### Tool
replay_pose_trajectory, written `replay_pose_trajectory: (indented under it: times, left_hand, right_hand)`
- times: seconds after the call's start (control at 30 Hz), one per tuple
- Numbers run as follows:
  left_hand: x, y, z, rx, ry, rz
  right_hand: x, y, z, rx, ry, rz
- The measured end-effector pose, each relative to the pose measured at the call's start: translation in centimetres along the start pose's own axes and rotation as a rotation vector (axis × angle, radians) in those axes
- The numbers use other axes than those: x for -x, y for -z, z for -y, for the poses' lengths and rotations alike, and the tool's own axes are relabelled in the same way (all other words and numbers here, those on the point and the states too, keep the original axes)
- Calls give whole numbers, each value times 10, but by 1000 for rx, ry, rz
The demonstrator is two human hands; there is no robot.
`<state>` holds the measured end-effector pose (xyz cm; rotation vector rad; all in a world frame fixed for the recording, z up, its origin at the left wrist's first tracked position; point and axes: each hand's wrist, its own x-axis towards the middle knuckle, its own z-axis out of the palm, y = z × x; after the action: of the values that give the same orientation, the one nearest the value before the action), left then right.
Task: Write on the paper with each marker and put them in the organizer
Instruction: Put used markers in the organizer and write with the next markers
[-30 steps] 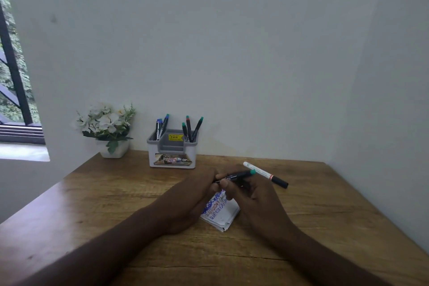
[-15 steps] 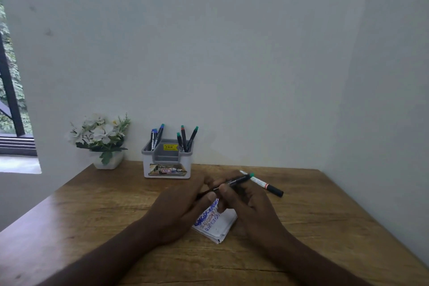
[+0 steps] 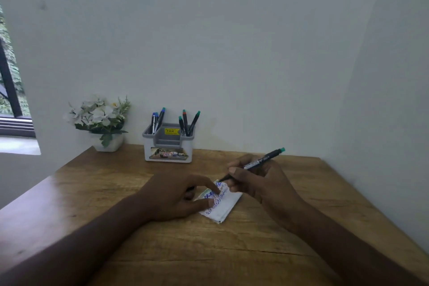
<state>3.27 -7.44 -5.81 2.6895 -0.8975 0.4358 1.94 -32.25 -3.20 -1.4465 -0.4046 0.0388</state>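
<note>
My right hand point(image 3: 262, 183) grips a black marker point(image 3: 263, 160) with a green end, tilted up to the right, its bare tip at the far edge of the paper point(image 3: 224, 208). The small folded white paper lies on the wooden table point(image 3: 209, 253) and carries blue and green writing. My left hand point(image 3: 174, 195) presses the paper's left side with forefinger and thumb. A dark piece, apparently the marker cap point(image 3: 190, 189), shows under its curled fingers. The grey and white organizer point(image 3: 168, 146) stands at the back with several markers point(image 3: 185, 123) upright in it.
A white pot of white flowers point(image 3: 102, 121) sits at the table's back left corner. White walls close the back and the right side. A window opening lies off to the left, and bare wood stretches in front of the paper.
Both hands held the marker level above the paper; now they are apart. The right hand has tipped the marker down to the paper, and the left hand has dropped onto the paper.
</note>
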Motion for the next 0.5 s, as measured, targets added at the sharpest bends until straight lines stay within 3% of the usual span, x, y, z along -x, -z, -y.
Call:
replay_pose_trajectory:
  times: [0.13, 0.27, 0.5]
  left_hand:
    - [-1, -1, 2, -10, 13, -30]
    - [-1, -2, 3, -15, 27, -14]
    - [0, 0, 2, -38, 36, -6]
  right_hand:
    - [7, -6, -5, 287, -91, 87]
    - [10, -4, -3, 587, -20, 112]
    - [10, -10, -13, 704, -83, 77]
